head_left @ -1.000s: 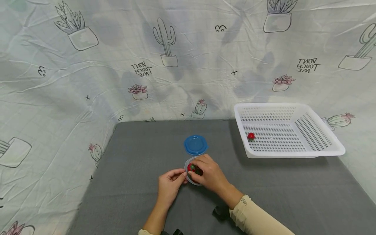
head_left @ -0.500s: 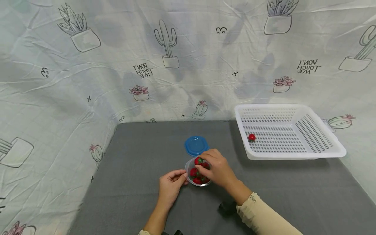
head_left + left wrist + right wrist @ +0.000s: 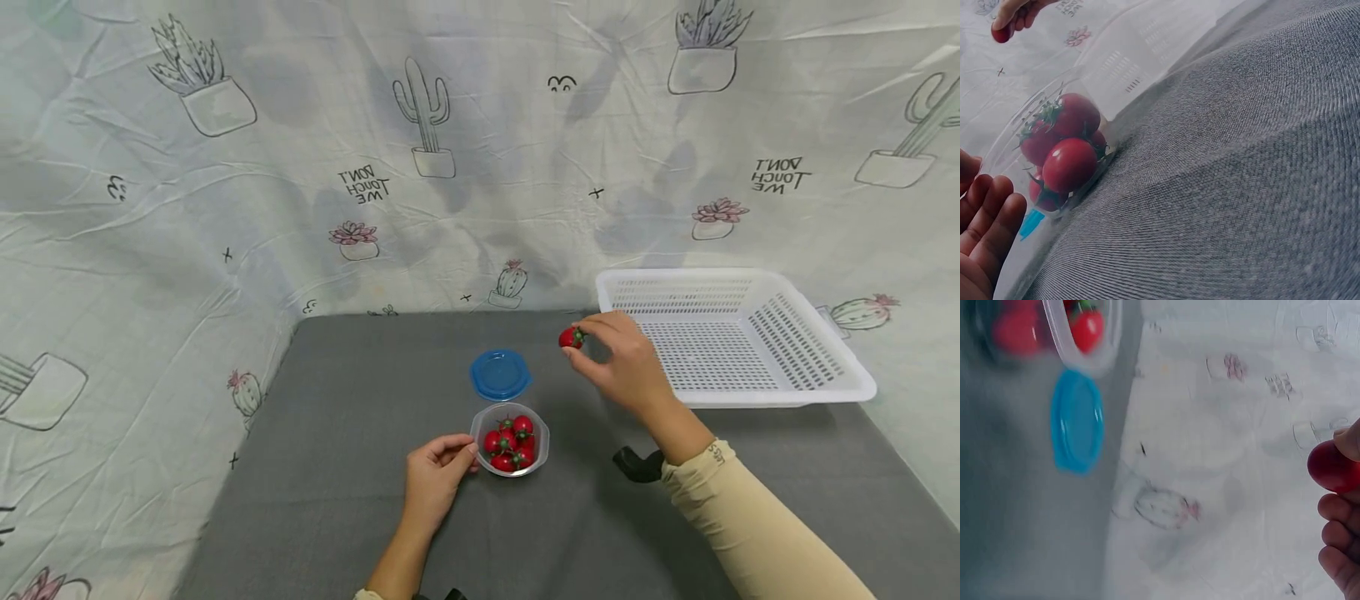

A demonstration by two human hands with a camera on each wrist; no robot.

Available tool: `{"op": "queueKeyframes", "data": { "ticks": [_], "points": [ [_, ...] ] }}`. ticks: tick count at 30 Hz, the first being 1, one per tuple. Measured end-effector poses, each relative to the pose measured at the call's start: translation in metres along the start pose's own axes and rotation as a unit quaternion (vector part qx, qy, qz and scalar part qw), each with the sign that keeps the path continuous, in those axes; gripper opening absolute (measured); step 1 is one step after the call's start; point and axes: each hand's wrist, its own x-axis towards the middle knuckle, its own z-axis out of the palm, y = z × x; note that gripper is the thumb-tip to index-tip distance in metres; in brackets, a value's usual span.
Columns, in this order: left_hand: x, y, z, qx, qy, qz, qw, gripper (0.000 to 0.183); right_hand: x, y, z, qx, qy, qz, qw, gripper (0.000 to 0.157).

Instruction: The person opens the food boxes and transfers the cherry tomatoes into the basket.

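In the head view, we see the right hand [image 3: 628,362] pinching a tomato [image 3: 572,337] between thumb and fingers, aloft near the left end of the white basket [image 3: 780,396], its leafy end toward the palm. The left hand [image 3: 438,477] grips the rim of the clear bowl [image 3: 542,435], which holds a cluster of tomatoes [image 3: 506,444]; just beyond it, the blue lid [image 3: 500,375] lies on the grey cloth [image 3: 360,375]. For a clean carry, we judge, the pinch should be firm enough for smooth, round skin yet too light to bruise it, and the path should pass high over lid and rims. From the left wrist, we look through the bowl's wall at red fruit and green stems, with the fingers [image 3: 1000,203] bent just beside it; a gentle hold seems better to us than a squeeze, since thin plastic may flex or tip. From the right wrist, the tomato sits beneath the thumb [image 3: 1350,442], the lower fingers curled below; whether they touch it, we cannot tell. We would favour lowering it slowly and letting go only on contact, so that it neither rolls nor knocks its neighbours.
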Motion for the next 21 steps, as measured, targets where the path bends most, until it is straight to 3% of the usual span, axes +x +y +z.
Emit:
{"op": "queueKeyframes", "data": {
  "ticks": [5, 14, 18, 21],
  "points": [
    [0.000, 0.000, -0.001, 0.003, -0.001, 0.005, 1.0000, 0.010, 0.013, 0.018, -0.019, -0.037, -0.008, -0.001, 0.999, 0.032],
    [-0.001, -0.001, -0.002, 0.001, 0.003, 0.002, 1.0000, 0.012, 0.034, 0.052, -0.034, -0.065, -0.031, 0.063, 0.995, 0.026],
    [-0.001, 0.000, -0.001, 0.002, 0.000, 0.000, 1.0000, 0.011, 0.041, 0.071, -0.042, -0.086, -0.074, 0.123, 0.986, 0.022],
    [-0.001, 0.001, -0.001, 0.001, -0.001, 0.001, 1.0000, 0.010, 0.043, 0.087, -0.048, -0.098, -0.120, 0.173, 0.973, 0.020]
  ]
}}
